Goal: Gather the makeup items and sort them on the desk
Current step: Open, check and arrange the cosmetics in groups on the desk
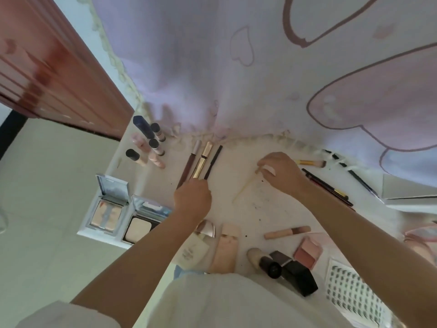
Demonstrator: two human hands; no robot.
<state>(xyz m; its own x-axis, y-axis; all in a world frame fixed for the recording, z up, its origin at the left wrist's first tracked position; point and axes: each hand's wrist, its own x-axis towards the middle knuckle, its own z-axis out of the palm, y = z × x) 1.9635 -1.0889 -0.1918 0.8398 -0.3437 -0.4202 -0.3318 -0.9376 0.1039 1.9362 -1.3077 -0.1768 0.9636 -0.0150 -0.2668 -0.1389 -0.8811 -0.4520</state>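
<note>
While draped behind with a big lilac curtain [236, 67] printed with hearts, white desk [267, 209] fills centre, scuffed and speckled. Two open compacts [123, 214] at left edge, mirrors up. Lash sheet [350, 292] at near right corner, partly cut off. Black box [298, 275] and dark-capped bottle [264, 261] along near edge, pink blush palette [307, 252] just beside. White sachet [191, 252] with faint printing, unreadable; peach tube [224, 252] next to it. Cluster of small tubes and bottles [149, 145] at far left corner, labels too blurred to read. Left hand [192, 200], arm stretched forward, fist clamped on three slim sticks fanned out toward far edge: brown pencil [189, 162], gold tube [202, 159], black pencil [214, 162]. Right hand [279, 172] palm down mid-desk, thumb and forefinger pinched together on top end of cream stick [244, 185], lower end resting on desk. Dark pencils [328, 188] half hidden under right wrist. Gold-handled brush [309, 163] near far edge; peach brush [287, 232] toward near edge.
</note>
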